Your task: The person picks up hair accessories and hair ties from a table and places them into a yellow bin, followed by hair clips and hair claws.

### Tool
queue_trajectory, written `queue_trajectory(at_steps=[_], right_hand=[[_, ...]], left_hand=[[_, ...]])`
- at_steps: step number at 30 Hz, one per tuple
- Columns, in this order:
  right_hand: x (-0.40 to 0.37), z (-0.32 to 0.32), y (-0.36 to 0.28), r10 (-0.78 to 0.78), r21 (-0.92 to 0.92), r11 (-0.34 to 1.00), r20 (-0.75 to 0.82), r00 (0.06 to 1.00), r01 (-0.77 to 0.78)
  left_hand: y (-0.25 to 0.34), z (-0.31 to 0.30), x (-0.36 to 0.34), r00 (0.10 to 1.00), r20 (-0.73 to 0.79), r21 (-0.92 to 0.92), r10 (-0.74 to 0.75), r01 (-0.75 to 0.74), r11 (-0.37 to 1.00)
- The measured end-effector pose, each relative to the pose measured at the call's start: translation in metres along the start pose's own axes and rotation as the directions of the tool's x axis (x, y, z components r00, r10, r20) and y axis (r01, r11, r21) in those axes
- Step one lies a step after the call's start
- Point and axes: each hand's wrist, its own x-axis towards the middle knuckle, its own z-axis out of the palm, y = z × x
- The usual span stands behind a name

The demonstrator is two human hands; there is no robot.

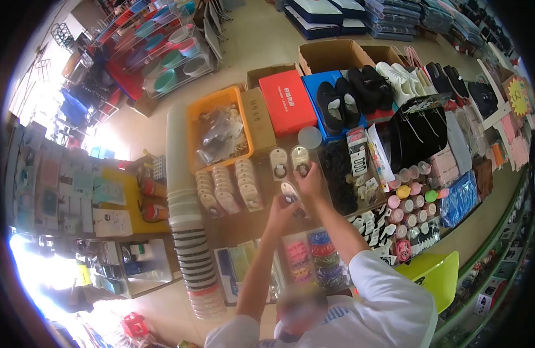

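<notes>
Both arms reach over a brown table of small packaged goods. My right hand point(311, 178) is closed on the lower part of a white oval card pack point(300, 155) with a dark item in it. Nearer to me, my left hand point(282, 210) grips another such pack point(289, 191), tilted between the two hands. A third white oval pack point(278, 164) lies flat just left of the one at my right hand. To the left, similar packs point(247, 185) lie overlapped in rows. A clear round lid point(310, 137) lies above my right hand.
An orange basket point(190, 130) of plastic bags stands back left, beside a red box point(288, 101). Black shoes point(331, 110) sit on a blue box. Stacked white tubs point(177, 174) line the left edge. Small jars point(398, 216) and a green stool point(438, 278) are at the right.
</notes>
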Motion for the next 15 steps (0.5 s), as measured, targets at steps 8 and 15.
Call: queue_trajectory(at_steps=[8, 15], right_hand=[[0.01, -0.018, -0.027, 0.1, 0.023, 0.994, 0.08, 0.992, -0.102], [0.021, -0.007, -0.013, -0.022, 0.011, 1.0, 0.072, 0.997, 0.021]], left_hand=[[-0.037, -0.017, 0.091, 0.991, -0.129, 0.044, 0.025, -0.02, 0.999], [-0.03, -0.015, 0.106, 0.986, -0.109, 0.052, 0.124, -0.119, 0.992]])
